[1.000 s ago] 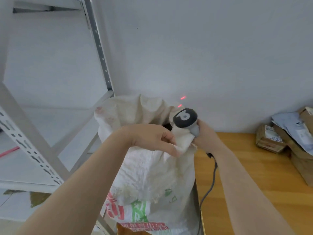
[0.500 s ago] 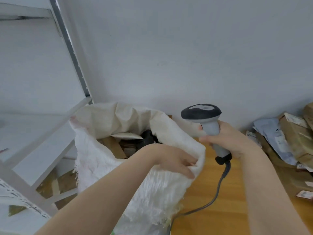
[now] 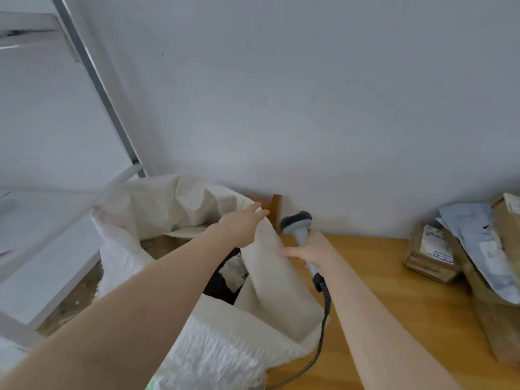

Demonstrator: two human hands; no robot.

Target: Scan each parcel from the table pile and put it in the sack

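Observation:
The white woven sack [image 3: 213,347] stands open at the table's left end. Inside it lie a black parcel with a label [image 3: 225,280] and a flat cardboard parcel [image 3: 183,234]. My left hand [image 3: 242,225] reaches over the sack's mouth and pinches the top of its right rim, which stands lifted in a peak. Just right of that rim, my right hand [image 3: 309,250] grips the handle of the grey barcode scanner [image 3: 296,220]. The scanner's head points toward the wall. The parcel pile [image 3: 478,249] of brown boxes and a grey mailer sits at the table's right end.
The scanner's dark cable [image 3: 323,322] trails down along the sack over the wooden table [image 3: 394,319]. A small labelled brown box [image 3: 432,256] sits at the pile's left edge. A white metal rack [image 3: 33,249] stands to the left of the sack. A plain wall is behind.
My left hand has slid up along the sack's right rim and raised it, opening the mouth wider. The scanner has dropped lower and closer to the rim. The view has swung right.

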